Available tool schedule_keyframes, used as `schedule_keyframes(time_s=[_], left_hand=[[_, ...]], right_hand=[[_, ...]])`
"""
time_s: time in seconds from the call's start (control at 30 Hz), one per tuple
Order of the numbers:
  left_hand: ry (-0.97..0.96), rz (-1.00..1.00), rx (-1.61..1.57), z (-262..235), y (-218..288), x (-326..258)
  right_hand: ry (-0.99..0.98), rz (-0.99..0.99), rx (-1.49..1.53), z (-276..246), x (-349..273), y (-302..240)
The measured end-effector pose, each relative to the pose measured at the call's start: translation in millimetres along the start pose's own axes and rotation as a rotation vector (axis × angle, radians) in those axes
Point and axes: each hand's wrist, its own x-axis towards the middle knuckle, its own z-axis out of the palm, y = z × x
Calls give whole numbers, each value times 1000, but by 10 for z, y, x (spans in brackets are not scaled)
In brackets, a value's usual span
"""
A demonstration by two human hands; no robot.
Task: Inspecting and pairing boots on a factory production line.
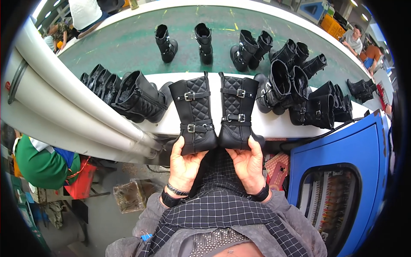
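Side by side in front of me are two black quilted boots with buckled straps, soles toward me and shafts pointing away. My left hand grips the left boot at its foot end, thumb on the side. The right boot is held the same way in my right hand. Their heels nearly touch in the middle, and the shafts rest over or just above the white ledge; contact cannot be made out. Left of them, a black boot lies tilted on the ledge.
More black boots crowd the ledge at right. Beyond it, several boots stand on a green conveyor belt. Large white pipes run along my left. A blue cabinet flanks my right. Other people sit beyond the belt.
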Motion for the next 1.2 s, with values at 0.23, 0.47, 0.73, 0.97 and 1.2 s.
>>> schedule_keyframes(time_s=[0.23,0.47,0.73,0.97,1.2], left_hand=[[-8,7,12,46,-11,3],[34,27,95,18,-51,20],[-10,19,65,45,-46,22],[-27,90,123,87,-71,-20],[-79,163,169,116,-86,-70]], right_hand=[[-24,8,4,8,14,1],[-29,-8,-34,-27,14,8],[-53,-53,-85,56,-7,-2],[-78,-109,-52,71,-24,-37],[-156,-167,-121,37,-23,-61]])
